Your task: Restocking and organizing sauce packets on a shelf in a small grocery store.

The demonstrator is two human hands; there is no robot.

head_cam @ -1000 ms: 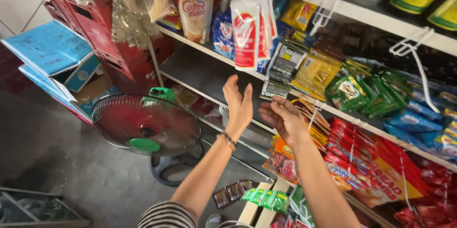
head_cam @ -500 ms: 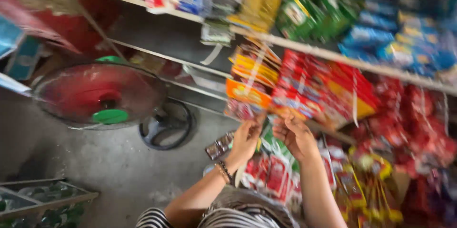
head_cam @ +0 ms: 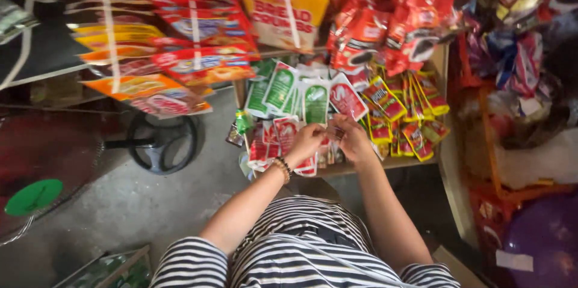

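My left hand [head_cam: 306, 141], with a beaded bracelet at the wrist, and my right hand [head_cam: 354, 139] meet in front of a low shelf. Together their fingertips pinch a small sachet [head_cam: 335, 134] at the lower end of hanging strips. Just above them hang green-and-white sachets [head_cam: 315, 101] and a red-and-white sachet [head_cam: 348, 99]. Red sachets [head_cam: 283, 134] dangle left of my left hand, and red-and-yellow sachets [head_cam: 415, 120] hang to the right. My striped shirt fills the bottom of the view.
Large yellow-and-red bags [head_cam: 283, 14] and orange packets [head_cam: 150, 89] hang above. A red fan with a green hub [head_cam: 33, 196] stands at the left, with its black ring base [head_cam: 161, 143] on the concrete floor. A crate of green bottles [head_cam: 114, 267] sits bottom left, and a purple ball [head_cam: 542, 240] bottom right.
The view has dropped and swung right along the shelves. Both hands came down from the upper shelf to the low hanging sachets and closed on one.
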